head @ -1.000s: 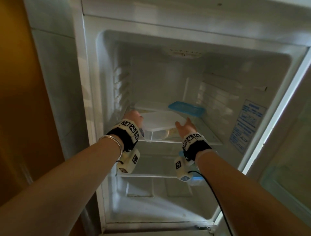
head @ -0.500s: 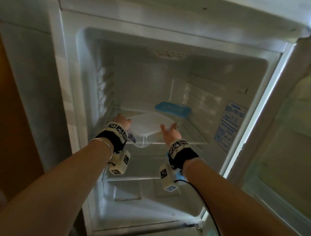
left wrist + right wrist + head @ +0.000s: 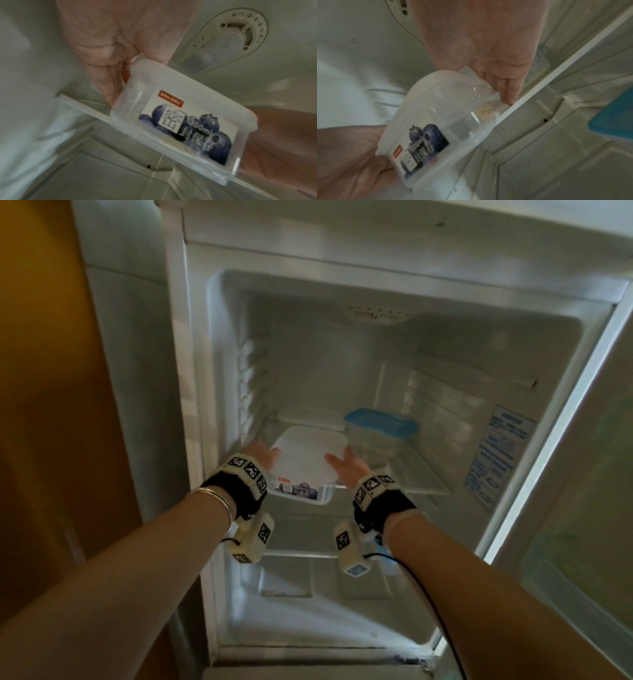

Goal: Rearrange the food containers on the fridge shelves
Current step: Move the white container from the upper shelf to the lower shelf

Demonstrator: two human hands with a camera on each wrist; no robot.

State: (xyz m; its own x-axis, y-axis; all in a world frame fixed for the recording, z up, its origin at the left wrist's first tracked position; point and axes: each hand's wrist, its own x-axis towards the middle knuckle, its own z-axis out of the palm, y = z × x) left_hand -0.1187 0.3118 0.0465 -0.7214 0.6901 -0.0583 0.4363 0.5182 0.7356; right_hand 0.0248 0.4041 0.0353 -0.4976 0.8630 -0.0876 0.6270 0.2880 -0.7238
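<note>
Container (image 3: 306, 455) seemingly further in, lengthwise.

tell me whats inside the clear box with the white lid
Through the clear box's wall, the right wrist view shows a small pale, grainy clump of food near one corner. The blueberry label and the white lid cover the rest, so how full it is cannot be told.

The tub (image 3: 180, 129) is looking like frosted, smooth plastic with a glossy paper label (image 3: 190, 129). The fridge wall (image 3: 308, 364) is showing smooth white plastic.
</note>
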